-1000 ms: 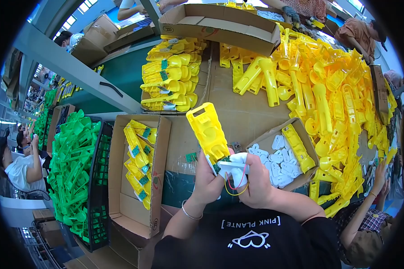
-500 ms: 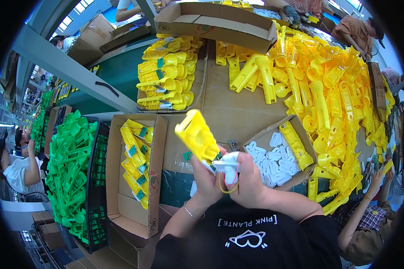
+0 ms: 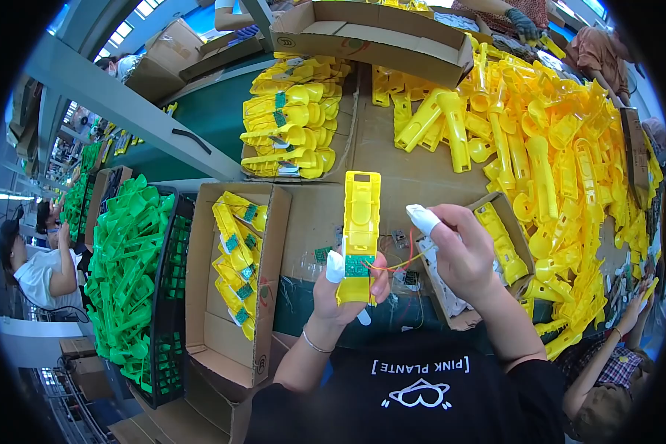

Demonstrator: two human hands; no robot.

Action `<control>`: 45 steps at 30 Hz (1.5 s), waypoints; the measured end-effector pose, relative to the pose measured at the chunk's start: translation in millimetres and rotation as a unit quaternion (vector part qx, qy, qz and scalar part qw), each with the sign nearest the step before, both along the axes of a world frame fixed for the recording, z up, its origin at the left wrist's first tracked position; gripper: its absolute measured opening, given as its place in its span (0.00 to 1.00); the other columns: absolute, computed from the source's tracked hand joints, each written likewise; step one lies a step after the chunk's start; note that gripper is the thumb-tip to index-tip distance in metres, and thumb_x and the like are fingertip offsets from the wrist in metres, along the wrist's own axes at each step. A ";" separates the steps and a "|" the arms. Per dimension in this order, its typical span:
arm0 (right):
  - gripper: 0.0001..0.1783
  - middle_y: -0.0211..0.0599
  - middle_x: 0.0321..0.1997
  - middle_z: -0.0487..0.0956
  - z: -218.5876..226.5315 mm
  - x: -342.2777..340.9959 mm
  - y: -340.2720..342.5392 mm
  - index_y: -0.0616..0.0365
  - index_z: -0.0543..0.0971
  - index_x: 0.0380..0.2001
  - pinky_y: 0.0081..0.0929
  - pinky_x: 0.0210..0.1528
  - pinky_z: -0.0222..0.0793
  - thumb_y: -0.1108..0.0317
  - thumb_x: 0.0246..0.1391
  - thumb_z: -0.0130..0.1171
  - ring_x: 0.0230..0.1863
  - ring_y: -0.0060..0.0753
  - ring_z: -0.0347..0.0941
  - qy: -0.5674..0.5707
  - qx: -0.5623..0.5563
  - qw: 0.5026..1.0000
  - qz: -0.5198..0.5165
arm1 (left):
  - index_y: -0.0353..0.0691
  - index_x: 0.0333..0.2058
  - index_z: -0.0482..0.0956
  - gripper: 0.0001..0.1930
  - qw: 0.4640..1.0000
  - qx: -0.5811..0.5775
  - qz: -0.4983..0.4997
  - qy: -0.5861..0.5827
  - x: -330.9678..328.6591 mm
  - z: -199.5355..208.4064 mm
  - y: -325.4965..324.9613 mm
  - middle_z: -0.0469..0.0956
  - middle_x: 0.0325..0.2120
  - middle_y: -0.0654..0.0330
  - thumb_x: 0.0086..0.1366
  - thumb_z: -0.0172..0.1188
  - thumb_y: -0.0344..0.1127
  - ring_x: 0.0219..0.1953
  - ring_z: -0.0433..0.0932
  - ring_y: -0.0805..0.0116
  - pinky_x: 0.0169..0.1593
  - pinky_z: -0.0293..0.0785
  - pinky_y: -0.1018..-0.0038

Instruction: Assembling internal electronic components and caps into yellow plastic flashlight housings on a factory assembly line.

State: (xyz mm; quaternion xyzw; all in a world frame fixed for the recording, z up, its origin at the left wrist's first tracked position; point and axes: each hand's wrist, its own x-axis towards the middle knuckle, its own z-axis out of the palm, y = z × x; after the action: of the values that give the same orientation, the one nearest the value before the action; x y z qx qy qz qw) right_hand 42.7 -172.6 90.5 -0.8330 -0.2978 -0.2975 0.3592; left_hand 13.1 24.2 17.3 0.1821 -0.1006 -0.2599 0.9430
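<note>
My left hand [image 3: 340, 292] grips a long yellow plastic housing half [image 3: 362, 214], upright with its hollow side showing. A green circuit board [image 3: 358, 266] sits across its lower part, near my fingers. Red and yellow wires [image 3: 398, 264] run from the board toward my right hand [image 3: 462, 255]. That hand is raised to the right of the housing, fingers curled and a white-covered fingertip pointing left; whatever it pinches, if anything, is too small to make out. White coverings also wrap my left thumb. Below, a carton of white plastic pieces [image 3: 451, 300] is partly hidden by my right hand.
A carton [image 3: 200, 333] of yellow housings with boards stands left, beside a black crate [image 3: 172, 296] of green parts. More housings [image 3: 292, 122] are stacked behind. Yellow parts [image 3: 525, 148] heap at right. A loose green board [image 3: 323, 254] lies on the bench. Other people work around.
The yellow housing has turned from tilted to upright, and its board now shows. My right hand has moved away from it, up and right. The wires now stretch out sideways.
</note>
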 end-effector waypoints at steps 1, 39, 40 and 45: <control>0.14 0.47 0.34 0.76 2.8 2.6 -1.9 0.65 0.72 0.34 0.27 0.28 0.71 0.84 0.39 0.55 0.30 0.40 0.76 -0.014 0.026 1.000 -0.002 | 0.39 0.52 0.63 0.28 1.000 -0.002 -0.006 -0.003 -0.6 0.5 -3.3 0.69 0.35 0.54 0.64 0.45 0.56 0.29 0.71 0.66 0.31 0.68 0.70; 0.34 0.56 0.42 0.70 -86.0 134.6 -67.5 0.70 0.64 0.45 0.43 0.41 0.71 0.63 0.39 0.67 0.41 0.56 0.71 0.284 -0.182 0.881 -0.331 | 0.35 0.58 0.56 0.30 0.514 0.677 0.526 -0.002 16.2 24.3 158.8 0.65 0.51 0.50 0.55 0.49 0.19 0.52 0.68 0.59 0.54 0.64 0.70; 0.34 0.56 0.42 0.70 -92.3 136.3 -75.0 0.70 0.64 0.45 0.43 0.41 0.71 0.63 0.39 0.67 0.41 0.56 0.71 0.285 -0.179 0.881 -0.334 | 0.35 0.58 0.56 0.30 0.514 0.678 0.525 -0.006 15.9 7.7 179.1 0.65 0.51 0.50 0.55 0.49 0.19 0.52 0.68 0.59 0.54 0.64 0.70; 0.31 0.54 0.43 0.69 -76.4 128.4 -82.7 0.68 0.65 0.46 0.40 0.48 0.67 0.66 0.38 0.63 0.46 0.54 0.68 0.287 -0.097 0.909 -0.287 | 0.31 0.58 0.54 0.31 0.092 0.855 0.484 -0.159 15.6 11.0 160.4 0.64 0.50 0.45 0.57 0.56 0.31 0.52 0.63 0.45 0.58 0.58 0.60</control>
State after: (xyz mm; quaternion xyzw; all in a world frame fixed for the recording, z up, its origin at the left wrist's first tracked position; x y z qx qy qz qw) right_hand 171.1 -255.3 14.1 -0.9627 0.0429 -0.1053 0.2454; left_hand 28.7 184.6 28.3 0.9134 0.1516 0.3756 0.0409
